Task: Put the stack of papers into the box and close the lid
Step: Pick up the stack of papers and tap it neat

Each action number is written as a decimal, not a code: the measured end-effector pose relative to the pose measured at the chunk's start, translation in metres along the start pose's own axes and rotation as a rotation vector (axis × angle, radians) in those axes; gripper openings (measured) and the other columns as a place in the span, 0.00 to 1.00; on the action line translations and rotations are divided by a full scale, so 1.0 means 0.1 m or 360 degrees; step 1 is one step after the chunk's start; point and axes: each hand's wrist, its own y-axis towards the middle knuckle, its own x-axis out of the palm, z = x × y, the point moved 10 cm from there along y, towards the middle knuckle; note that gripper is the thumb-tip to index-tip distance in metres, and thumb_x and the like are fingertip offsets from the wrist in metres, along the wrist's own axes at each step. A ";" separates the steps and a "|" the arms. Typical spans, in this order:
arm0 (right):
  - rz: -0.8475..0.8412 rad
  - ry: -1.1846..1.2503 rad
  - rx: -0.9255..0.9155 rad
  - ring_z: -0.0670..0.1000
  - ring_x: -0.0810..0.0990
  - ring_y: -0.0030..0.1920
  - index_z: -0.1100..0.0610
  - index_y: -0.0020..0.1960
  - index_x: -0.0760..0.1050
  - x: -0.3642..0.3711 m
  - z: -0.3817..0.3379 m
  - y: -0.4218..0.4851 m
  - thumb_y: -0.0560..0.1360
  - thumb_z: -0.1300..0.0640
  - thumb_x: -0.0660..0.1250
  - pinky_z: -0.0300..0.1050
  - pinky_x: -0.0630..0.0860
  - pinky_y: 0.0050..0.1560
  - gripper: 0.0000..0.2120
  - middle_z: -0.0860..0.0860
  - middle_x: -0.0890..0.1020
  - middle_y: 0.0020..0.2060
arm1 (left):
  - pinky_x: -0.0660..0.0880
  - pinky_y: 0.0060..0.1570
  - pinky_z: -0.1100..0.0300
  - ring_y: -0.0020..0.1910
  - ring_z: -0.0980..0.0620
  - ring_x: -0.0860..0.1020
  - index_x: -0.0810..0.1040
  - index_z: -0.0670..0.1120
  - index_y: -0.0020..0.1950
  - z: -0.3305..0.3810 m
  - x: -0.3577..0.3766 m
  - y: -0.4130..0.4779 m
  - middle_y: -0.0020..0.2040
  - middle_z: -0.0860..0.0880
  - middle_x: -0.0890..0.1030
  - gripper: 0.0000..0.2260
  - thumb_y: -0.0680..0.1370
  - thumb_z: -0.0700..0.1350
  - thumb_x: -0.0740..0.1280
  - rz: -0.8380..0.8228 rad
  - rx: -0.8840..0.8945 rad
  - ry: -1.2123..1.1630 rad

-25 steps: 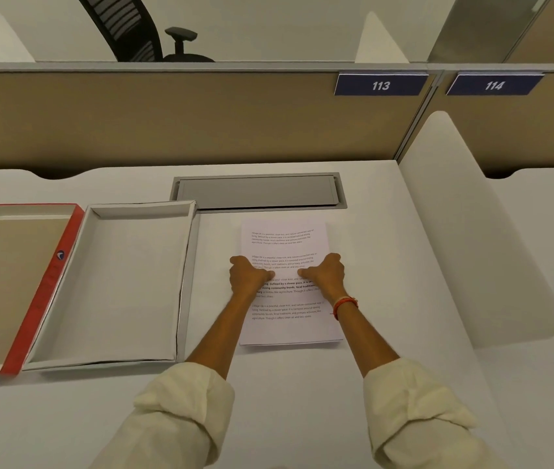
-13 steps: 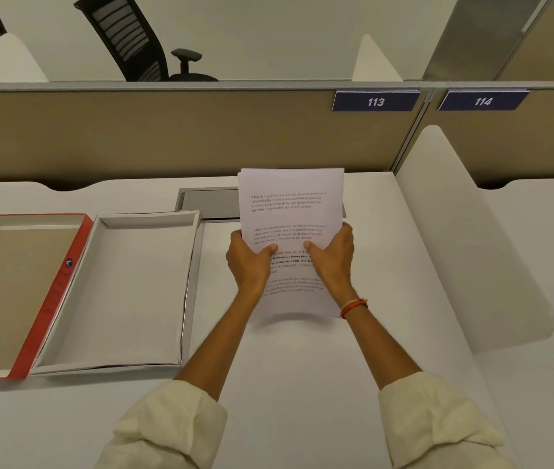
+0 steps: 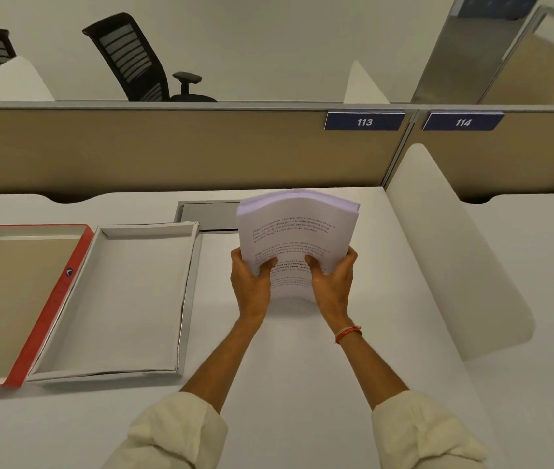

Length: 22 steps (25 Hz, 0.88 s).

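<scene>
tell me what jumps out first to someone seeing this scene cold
The eye lands on the papers, a thick stack bowed upward and held above the desk at centre, gripped at its lower part by the left hand and right hand. Next is the open box lying empty to the left, with its red-edged lid folded out flat beside it. Behind, signs 113 and 114 mark the partition.
</scene>
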 end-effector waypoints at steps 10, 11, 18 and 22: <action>-0.0194 -0.0144 0.0042 0.48 0.77 0.56 0.49 0.68 0.63 -0.11 0.12 0.07 0.66 0.54 0.78 0.37 0.78 0.52 0.36 0.48 0.76 0.58 | 0.75 0.51 0.67 0.54 0.53 0.77 0.66 0.54 0.67 -0.08 -0.03 0.08 0.58 0.54 0.75 0.33 0.67 0.45 0.79 -0.0182 -0.0051 0.0047; -0.0196 -0.0123 0.0045 0.47 0.77 0.55 0.48 0.68 0.64 -0.12 0.10 0.08 0.66 0.54 0.78 0.36 0.77 0.52 0.36 0.47 0.76 0.58 | 0.75 0.52 0.63 0.55 0.52 0.77 0.66 0.54 0.67 -0.08 -0.04 0.10 0.59 0.54 0.75 0.34 0.67 0.45 0.79 -0.0195 -0.0072 0.0041; -0.0125 -0.0049 0.0016 0.49 0.76 0.57 0.49 0.69 0.62 -0.01 0.03 0.07 0.66 0.52 0.78 0.37 0.78 0.54 0.38 0.48 0.75 0.60 | 0.76 0.55 0.59 0.57 0.52 0.74 0.62 0.52 0.69 -0.08 0.06 0.05 0.62 0.52 0.72 0.38 0.66 0.46 0.79 -0.0308 -0.0062 0.0144; -0.0104 -0.0048 0.0009 0.50 0.77 0.57 0.49 0.68 0.62 -0.05 0.06 0.07 0.66 0.53 0.79 0.37 0.78 0.54 0.37 0.47 0.75 0.58 | 0.75 0.49 0.68 0.55 0.58 0.74 0.60 0.55 0.67 -0.08 0.06 0.05 0.61 0.53 0.71 0.36 0.67 0.45 0.78 -0.0316 -0.0069 0.0102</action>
